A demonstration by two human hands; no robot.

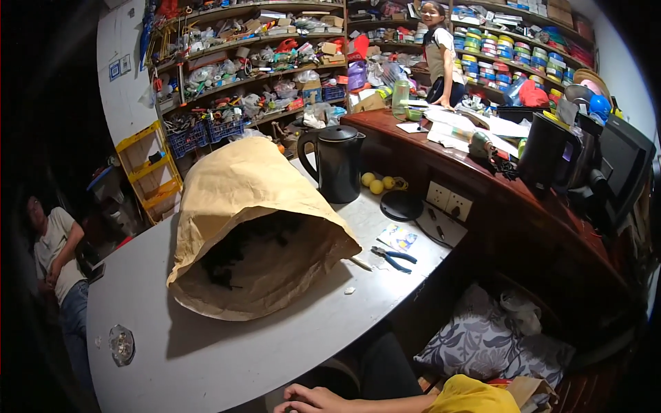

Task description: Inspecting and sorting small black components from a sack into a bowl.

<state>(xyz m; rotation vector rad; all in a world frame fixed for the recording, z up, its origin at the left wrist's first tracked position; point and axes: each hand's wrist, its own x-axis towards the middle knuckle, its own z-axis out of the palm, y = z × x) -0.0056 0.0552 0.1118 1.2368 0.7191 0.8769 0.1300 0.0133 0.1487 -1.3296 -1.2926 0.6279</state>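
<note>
My right hand (308, 399) lies at the lower edge by the near rim of the grey table (206, 358), fingers curled, nothing seen in it; its forearm runs right to a yellow sleeve (475, 398). My left hand is out of view. Farther back on the table a big brown paper sack (255, 206) lies on its side, its mouth open toward me with dark stuff inside. Right of the sack lie blue-handled pliers (394, 258) and a small packet (398, 237). Behind the sack stands a black kettle (337, 162).
Yellow balls (375, 184), a round black base (401, 205) and wall sockets (449, 199) sit by the dark wooden counter (482, 172). A person (441, 55) stands behind it; another (58, 255) sits at left. A patterned cushion (482, 341) lies lower right. Packed shelves (241, 62) fill the back.
</note>
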